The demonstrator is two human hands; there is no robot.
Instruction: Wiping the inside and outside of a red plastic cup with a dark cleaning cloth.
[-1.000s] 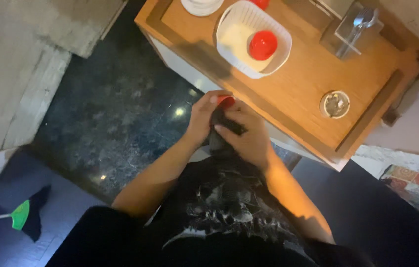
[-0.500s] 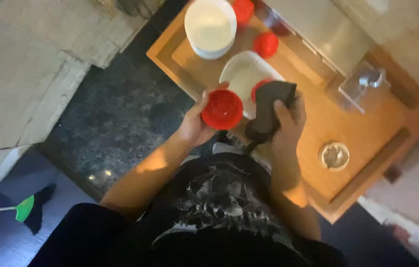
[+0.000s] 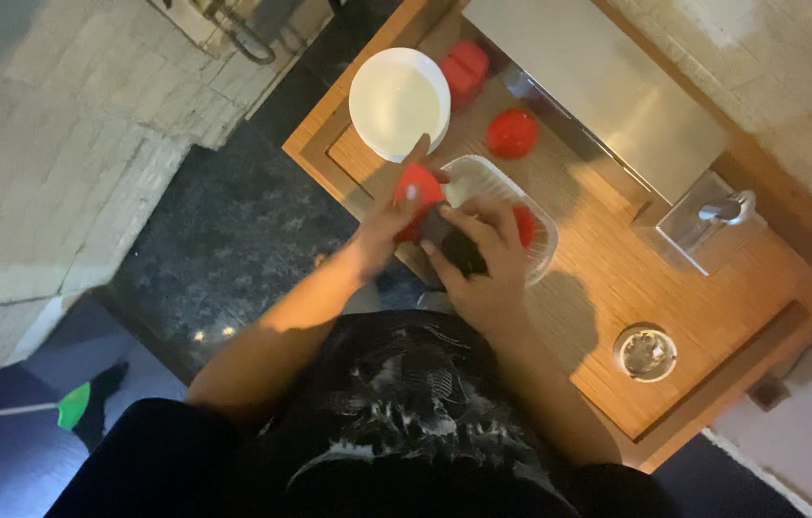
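The left hand [image 3: 389, 225] grips a small round red plastic bowl [image 3: 417, 187], fingers curled over its near rim with one fingertip reaching up toward the white bowl. The right hand [image 3: 485, 254] is closed around a dark, soft-looking cloth or sponge [image 3: 454, 247] and presses it against the red bowl. Both hands meet just over the near-left end of a shallow clear plastic tray [image 3: 540, 251], which lies slanted on the wooden counter [image 3: 607, 288]; a second red piece [image 3: 524, 225] shows inside the tray, partly hidden behind the right hand.

A round white ceramic bowl [image 3: 398, 103] sits close to the counter's left corner, its rim just beside the raised wooden lip. Behind the tray stand a small red round cup [image 3: 511, 132] and a red blocky piece [image 3: 466, 67] against the steel sink surround [image 3: 598, 86]. A steel tap [image 3: 724, 208] rises to the right, and a small round metal drain [image 3: 645, 352] lies near the counter's front right edge.

Bare wood lies between the tray and the drain, and along the front edge to the right of the hands. The left end is crowded by the white bowl. Below the counter's left edge lies dark speckled stone floor [image 3: 224, 230].
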